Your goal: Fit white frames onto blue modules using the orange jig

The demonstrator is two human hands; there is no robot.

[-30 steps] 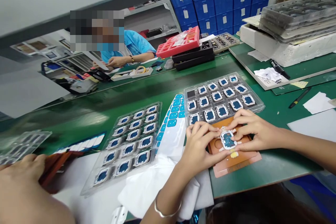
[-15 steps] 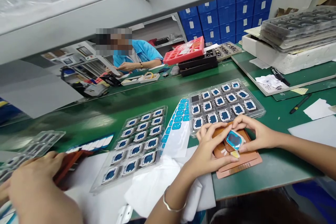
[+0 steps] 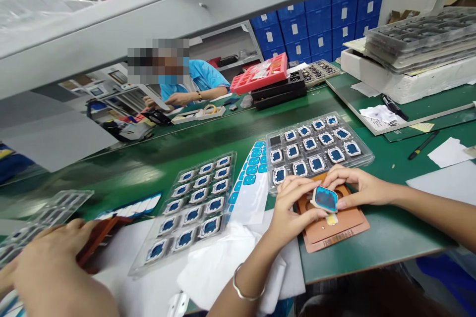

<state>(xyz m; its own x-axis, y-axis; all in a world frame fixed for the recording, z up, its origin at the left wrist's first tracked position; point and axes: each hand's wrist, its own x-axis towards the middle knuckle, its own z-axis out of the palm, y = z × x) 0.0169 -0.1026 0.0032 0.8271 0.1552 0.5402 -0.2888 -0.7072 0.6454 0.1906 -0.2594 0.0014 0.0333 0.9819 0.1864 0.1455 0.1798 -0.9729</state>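
My left hand (image 3: 293,205) and my right hand (image 3: 360,188) pinch a small rounded-rectangular part (image 3: 326,199) between them. It looks like a watch case, with a pale rim, blue film around the face and a dark middle. My left fingers and thumb are at its left side; my right thumb presses its lower right edge. The part is tilted, face up, just above a brown fixture block (image 3: 344,234) with recesses and lettering along its front. A small yellow-and-white tab (image 3: 331,219) shows below the part. My fingertips behind it are partly hidden.
Two clear trays of blue-filmed parts (image 3: 316,146) (image 3: 193,203) flank a sheet of blue stickers (image 3: 251,178). A co-worker's hand (image 3: 55,252) grips a brown block (image 3: 100,237) at left. White cloth (image 3: 219,257) lies by my left arm. Another person (image 3: 201,77) sits opposite.
The held part has shifted slightly left and turned, its face less glossy now. My right fingers have come further over its back edge. The person opposite has raised a white sheet-like piece.
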